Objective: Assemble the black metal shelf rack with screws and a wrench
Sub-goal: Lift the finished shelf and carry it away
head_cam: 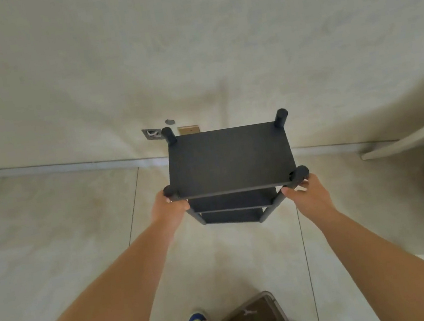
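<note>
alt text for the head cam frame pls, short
Seen from above, a person's left hand and right hand grip the near posts of an upright black metal shelf rack with three shelves. It stands on a pale tiled floor by a cream wall.

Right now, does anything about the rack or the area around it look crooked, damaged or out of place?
The shelf rack looks square, with both the left hand and right hand gripping its near posts. The one oddity is an open wall box with exposed wires, low on the wall behind it.
</note>
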